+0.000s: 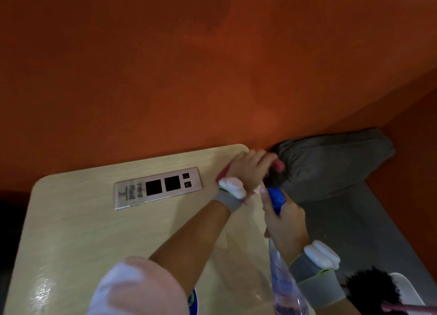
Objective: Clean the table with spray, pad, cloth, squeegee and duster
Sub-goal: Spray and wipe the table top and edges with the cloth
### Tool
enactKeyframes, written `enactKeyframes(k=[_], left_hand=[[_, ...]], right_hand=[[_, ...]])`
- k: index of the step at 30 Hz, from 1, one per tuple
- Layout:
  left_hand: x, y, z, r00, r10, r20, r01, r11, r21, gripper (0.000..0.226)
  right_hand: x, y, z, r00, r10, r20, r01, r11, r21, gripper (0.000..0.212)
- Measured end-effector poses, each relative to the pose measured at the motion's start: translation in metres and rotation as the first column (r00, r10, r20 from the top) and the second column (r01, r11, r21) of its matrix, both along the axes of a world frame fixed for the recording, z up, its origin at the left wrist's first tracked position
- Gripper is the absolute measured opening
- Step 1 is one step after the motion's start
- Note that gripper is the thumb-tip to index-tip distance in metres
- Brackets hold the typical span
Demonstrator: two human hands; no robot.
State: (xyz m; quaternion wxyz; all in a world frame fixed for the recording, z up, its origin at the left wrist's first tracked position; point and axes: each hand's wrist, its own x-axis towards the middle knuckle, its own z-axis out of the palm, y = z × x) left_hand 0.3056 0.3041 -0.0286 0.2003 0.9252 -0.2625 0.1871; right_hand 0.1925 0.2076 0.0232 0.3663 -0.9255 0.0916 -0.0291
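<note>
Nearest, the right hand point(285, 222) grips a spray bottle point(281, 267) upright over the table point(71, 220) edge – beyond, the blurred left hand point(248, 170) closes on something pink, likely the pad point(223, 171) – spraying seemingly in hand, scrubbing next.

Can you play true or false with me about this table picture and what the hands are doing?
1. The right hand holds a spray bottle with a blue top. True.
2. The wall behind the table is green. False: it is orange.
3. The left hand is at the table's far right corner. True.
4. The socket panel set in the table has two dark squares. True.
5. Both wrists are bare. False: each wears a grey band with a white piece on it.
6. The black duster lies in the middle of the table. False: it is off to the right, at the picture's bottom edge.
</note>
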Motion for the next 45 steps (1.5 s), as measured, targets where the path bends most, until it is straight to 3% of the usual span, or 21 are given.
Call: enactKeyframes(k=[3,5,10,17,21,25,29,33,34,35,36,38,40,42,45], left_hand=[[0.023,0.021,-0.021,0.953,0.118,-0.279,-0.013,0.936,0.353,0.066],[0.028,0.030,-0.035,0.918,0.102,-0.384,0.058,0.922,0.383,0.060],[0.048,0.041,-0.025,0.902,0.132,-0.411,0.069,0.896,0.438,0.050],[0.014,0.085,-0.012,0.837,0.374,-0.401,-0.161,0.866,0.473,0.045],[-0.021,0.144,-0.008,0.762,0.522,-0.385,-0.323,0.820,0.472,0.040],[-0.067,0.223,-0.010,0.671,0.649,-0.359,-0.493,0.751,0.438,0.041],[-0.111,0.307,-0.011,0.476,0.790,-0.386,-0.617,0.613,0.493,0.046],[-0.146,0.373,0.002,0.017,0.933,-0.360,-0.742,0.253,0.621,0.052],[-0.150,0.378,0.008,-0.039,0.937,-0.346,-0.774,0.191,0.603,0.047],[-0.152,0.375,0.017,-0.032,0.950,-0.310,-0.812,0.156,0.563,0.045],[-0.149,0.367,0.021,0.040,0.961,-0.275,-0.851,0.177,0.494,0.045],[-0.140,0.332,0.026,0.288,0.926,-0.246,-0.858,0.363,0.363,0.054],[-0.126,0.289,0.018,0.520,0.801,-0.295,-0.737,0.596,0.318,0.068],[-0.116,0.250,0.001,0.588,0.675,-0.446,-0.602,0.733,0.317,0.068],[-0.119,0.230,-0.024,0.565,0.619,-0.546,-0.553,0.775,0.307,0.057]], right_hand=[[0.000,0.015,-0.004,1.000,0.018,-0.014,-0.018,1.000,0.026,0.043],[0.000,0.024,-0.004,0.999,0.012,-0.044,-0.010,0.999,0.035,0.041],[-0.001,0.032,-0.007,0.997,0.077,-0.010,-0.077,0.997,0.001,0.039],[-0.006,0.056,-0.005,0.989,0.147,-0.010,-0.147,0.989,-0.014,0.054],[-0.009,0.076,-0.003,0.980,0.199,-0.028,-0.198,0.980,0.011,0.048],[-0.016,0.108,-0.004,0.969,0.247,-0.024,-0.247,0.969,0.008,0.068],[-0.023,0.133,-0.001,0.954,0.301,0.002,-0.301,0.953,0.021,0.071],[-0.030,0.148,0.002,0.943,0.329,0.042,-0.331,0.942,0.046,0.067],[-0.031,0.151,0.003,0.941,0.335,0.048,-0.337,0.940,0.046,0.068],[-0.033,0.154,0.003,0.939,0.339,0.053,-0.341,0.939,0.046,0.068],[-0.033,0.156,0.003,0.939,0.340,0.055,-0.343,0.938,0.044,0.068],[-0.033,0.159,0.003,0.937,0.345,0.054,-0.347,0.937,0.033,0.069],[-0.030,0.160,0.004,0.937,0.346,0.052,-0.348,0.937,0.029,0.068],[-0.028,0.158,0.003,0.936,0.349,0.050,-0.351,0.936,0.024,0.064],[-0.027,0.155,0.003,0.937,0.344,0.059,-0.346,0.938,0.026,0.058]])
